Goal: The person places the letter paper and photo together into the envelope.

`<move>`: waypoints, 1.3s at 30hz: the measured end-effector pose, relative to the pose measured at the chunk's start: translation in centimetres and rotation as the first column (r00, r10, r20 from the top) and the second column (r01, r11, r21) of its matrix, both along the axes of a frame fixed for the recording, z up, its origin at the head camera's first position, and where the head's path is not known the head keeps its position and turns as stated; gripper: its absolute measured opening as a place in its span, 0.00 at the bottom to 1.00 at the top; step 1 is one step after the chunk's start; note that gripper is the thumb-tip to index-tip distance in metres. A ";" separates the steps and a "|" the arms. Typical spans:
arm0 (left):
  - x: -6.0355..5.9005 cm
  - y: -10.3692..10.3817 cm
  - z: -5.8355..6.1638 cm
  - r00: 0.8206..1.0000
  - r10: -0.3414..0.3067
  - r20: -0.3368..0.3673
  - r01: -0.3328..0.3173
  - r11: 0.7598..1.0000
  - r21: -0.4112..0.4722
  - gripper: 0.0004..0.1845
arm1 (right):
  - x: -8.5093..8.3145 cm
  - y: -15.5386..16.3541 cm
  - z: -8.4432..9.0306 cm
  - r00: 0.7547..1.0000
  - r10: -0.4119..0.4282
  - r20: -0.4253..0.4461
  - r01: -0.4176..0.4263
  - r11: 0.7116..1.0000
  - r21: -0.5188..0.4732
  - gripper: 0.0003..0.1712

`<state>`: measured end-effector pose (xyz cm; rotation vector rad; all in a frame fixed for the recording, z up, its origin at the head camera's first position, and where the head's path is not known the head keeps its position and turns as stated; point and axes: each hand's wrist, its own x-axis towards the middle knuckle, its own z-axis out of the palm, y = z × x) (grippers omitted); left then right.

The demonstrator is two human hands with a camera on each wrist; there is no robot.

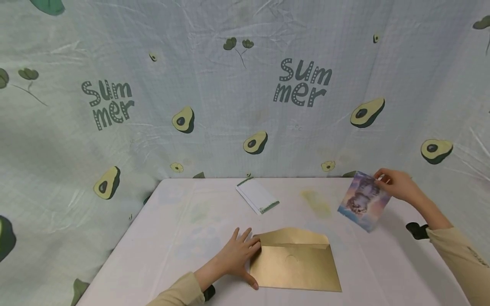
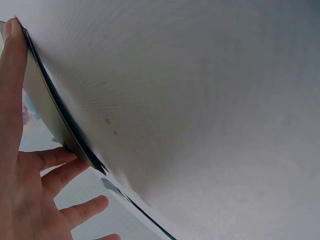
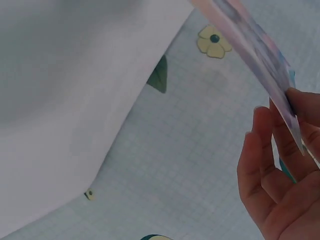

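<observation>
Right hand point(image 1: 396, 183) pinches picture card point(image 1: 364, 201) — raised, tilted — above table point(image 1: 172, 221).

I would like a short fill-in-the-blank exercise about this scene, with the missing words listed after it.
1. The left hand rests flat at the left edge of the ______ envelope.
2. The right hand holds a picture card by its ______ corner, lifted off the table.
3. The envelope's flap is ______.
4. The word printed twice on the backdrop cloth is ______.

Missing words: gold; top; open; Summer
</observation>
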<state>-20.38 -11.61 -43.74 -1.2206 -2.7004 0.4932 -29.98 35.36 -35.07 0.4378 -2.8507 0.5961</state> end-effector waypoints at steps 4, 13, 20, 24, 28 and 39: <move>0.1 0.1 0.0 1.000 0.003 0.002 -0.003 1.000 -0.003 0.53 | 1.0 -0.1 0.3 1.000 0.007 -0.015 -0.008 0.999 -0.044 0.10; 0.2 -0.1 0.0 1.000 0.007 0.007 -0.007 1.000 0.002 0.54 | 2.4 -1.5 -0.6 0.980 0.049 0.194 -0.006 0.976 -0.216 0.14; 0.2 -0.2 -0.1 0.999 0.013 0.032 -0.014 1.000 0.014 0.55 | 2.7 -3.5 -2.1 0.909 0.159 0.385 0.005 0.920 -0.391 0.19; 0.1 -0.1 -0.1 0.998 0.026 0.048 -0.026 1.000 0.001 0.55 | 2.5 -4.4 -2.9 0.871 0.234 0.432 0.001 0.878 -0.478 0.22; 0.1 -0.1 0.2 0.997 0.043 0.057 -0.042 0.999 -0.014 0.55 | 2.2 -5.2 -3.8 0.840 0.294 0.455 0.006 0.834 -0.551 0.26; 0.0 -0.1 -0.1 0.996 0.040 0.078 -0.041 0.999 0.003 0.54 | 1.9 -7.5 -7.2 0.766 0.453 0.456 -0.070 0.764 -0.641 0.38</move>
